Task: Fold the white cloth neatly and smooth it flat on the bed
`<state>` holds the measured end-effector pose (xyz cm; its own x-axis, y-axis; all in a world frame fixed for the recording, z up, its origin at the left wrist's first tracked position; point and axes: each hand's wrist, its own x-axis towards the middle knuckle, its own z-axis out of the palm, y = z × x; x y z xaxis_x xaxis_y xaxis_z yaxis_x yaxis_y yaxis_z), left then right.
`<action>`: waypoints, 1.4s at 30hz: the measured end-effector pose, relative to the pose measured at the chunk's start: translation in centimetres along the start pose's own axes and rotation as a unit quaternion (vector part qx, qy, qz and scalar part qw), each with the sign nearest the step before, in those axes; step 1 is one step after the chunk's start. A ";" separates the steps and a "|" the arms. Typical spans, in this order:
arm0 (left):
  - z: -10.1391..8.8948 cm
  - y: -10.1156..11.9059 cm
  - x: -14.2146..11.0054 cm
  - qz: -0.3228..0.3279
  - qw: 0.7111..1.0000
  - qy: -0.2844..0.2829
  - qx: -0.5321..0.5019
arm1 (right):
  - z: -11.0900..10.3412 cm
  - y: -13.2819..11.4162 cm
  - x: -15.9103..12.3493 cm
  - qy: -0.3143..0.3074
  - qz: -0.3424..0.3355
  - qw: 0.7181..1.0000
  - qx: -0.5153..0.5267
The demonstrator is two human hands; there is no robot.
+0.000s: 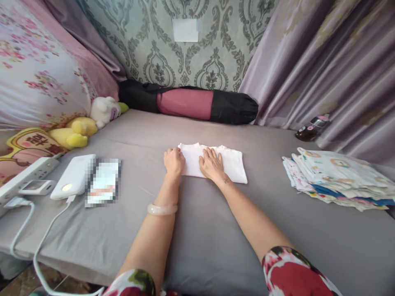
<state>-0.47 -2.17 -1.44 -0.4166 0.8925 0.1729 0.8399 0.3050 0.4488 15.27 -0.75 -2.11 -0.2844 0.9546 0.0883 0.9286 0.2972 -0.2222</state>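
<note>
Head view shows one white folded garment [230, 162] lying flat on the grey bed [197, 230], roughly in the middle and straight ahead of the person; its long axis runs left to right across the view, with the right end reaching well past both hands; the left hand [174, 161] rests at the cloth's left edge, fingers curled loosely together over the border, gripping nothing that can be made out; the right hand [212, 163] lies palm down on the cloth's left half, fingers spread flat, pressing rather than holding; of the two, the right hand sits nearer the garment's middle, so most of the cloth lies to the right of both hands; one pale bangle [162, 209] circles the left wrist; outward to the right, well apart, sits one stack of folded printed cloths [336, 176], with one dark bottle [311, 129] lying beyond it near the curtain [324, 61]; to the left lie one white power bank [74, 176] with a cable, one phone [103, 181] just beside it, and one power strip [26, 174] at the bed's edge; two plush toys [89, 123] lean by the floral pillow [37, 70]; one long black and pink bag [188, 102] lies against the patterned wall
</note>
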 end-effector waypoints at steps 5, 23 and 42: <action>0.2 -0.4 0.5 -0.008 1.000 -0.003 -0.023 | -0.7 -0.3 0.4 -0.024 0.007 1.000 -0.002; -0.8 -1.3 1.6 -0.066 0.990 -0.018 -0.123 | 0.6 -4.1 1.6 -0.027 0.005 0.999 0.039; -0.7 -2.1 2.4 -0.127 0.973 0.029 -0.192 | 0.6 -7.6 2.0 -0.040 -0.029 0.997 0.053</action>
<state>-3.44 -0.88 -1.37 -0.6220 0.7809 0.0577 0.5196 0.3565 0.7765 7.48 -1.05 -0.86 -0.3593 0.9328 0.0267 0.8805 0.3483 -0.3217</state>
